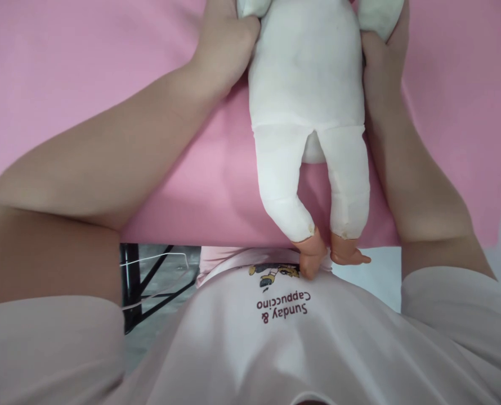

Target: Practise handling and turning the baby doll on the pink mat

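A baby doll (pixel 309 73) with a white cloth body and orange-brown plastic feet lies on a pink surface, its legs pointing toward me. Its head is out of view beyond the top edge. My left hand (pixel 229 42) is closed around the doll's side under one arm, thumb against the cloth. On the opposite side my right hand (pixel 381 59) grips the doll the same way, below the other white arm. Most of my fingers are hidden behind the body. The doll's feet hang past the near edge, close to my shirt.
The pink tabletop (pixel 183 202) spreads to both sides, its near edge just in front of my body. Beneath it stands a black metal frame (pixel 132 287) with a thin white cord (pixel 161 256). My light shirt (pixel 233 349) fills the bottom.
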`<move>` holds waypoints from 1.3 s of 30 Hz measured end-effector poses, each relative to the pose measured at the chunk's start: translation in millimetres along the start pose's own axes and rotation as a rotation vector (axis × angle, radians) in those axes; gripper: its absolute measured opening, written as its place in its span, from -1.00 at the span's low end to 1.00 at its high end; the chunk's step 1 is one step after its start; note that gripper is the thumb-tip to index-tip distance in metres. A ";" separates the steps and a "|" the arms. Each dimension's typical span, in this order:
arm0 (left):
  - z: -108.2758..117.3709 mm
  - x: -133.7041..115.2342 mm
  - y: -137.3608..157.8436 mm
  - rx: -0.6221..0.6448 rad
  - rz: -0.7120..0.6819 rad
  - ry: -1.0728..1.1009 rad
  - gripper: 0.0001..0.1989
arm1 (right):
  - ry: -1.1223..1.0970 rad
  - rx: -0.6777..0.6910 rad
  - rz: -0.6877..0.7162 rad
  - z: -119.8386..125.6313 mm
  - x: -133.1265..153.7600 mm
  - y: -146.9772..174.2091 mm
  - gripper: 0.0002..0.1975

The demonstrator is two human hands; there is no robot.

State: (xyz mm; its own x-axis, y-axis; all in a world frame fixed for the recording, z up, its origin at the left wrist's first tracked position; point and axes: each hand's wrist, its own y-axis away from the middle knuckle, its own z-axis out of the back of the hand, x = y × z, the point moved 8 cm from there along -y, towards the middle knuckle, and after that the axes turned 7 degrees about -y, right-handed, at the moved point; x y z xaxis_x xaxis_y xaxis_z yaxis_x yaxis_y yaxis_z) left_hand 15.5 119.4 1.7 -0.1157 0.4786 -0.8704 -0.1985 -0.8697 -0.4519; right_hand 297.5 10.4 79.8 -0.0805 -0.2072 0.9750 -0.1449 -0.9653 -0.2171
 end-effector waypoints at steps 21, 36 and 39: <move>-20.8 -38.3 8.9 0.026 -0.049 -0.037 -0.23 | -0.016 -0.046 -0.024 2.6 2.6 4.2 -0.39; -13.9 -49.8 21.3 -0.057 -0.008 -0.102 -0.13 | 0.006 -0.045 -0.047 -0.3 6.4 5.4 -0.37; -16.7 -23.3 6.5 0.036 0.043 -0.089 -0.02 | -0.004 -0.038 -0.041 -2.1 11.1 7.4 -0.41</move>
State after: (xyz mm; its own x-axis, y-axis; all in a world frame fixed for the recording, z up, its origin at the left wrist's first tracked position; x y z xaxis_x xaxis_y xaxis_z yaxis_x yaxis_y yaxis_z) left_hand 33.1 100.6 15.7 -0.2111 0.4509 -0.8673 -0.2258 -0.8857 -0.4055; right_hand 293.4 1.4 88.9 -0.0694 -0.1679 0.9834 -0.1858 -0.9663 -0.1781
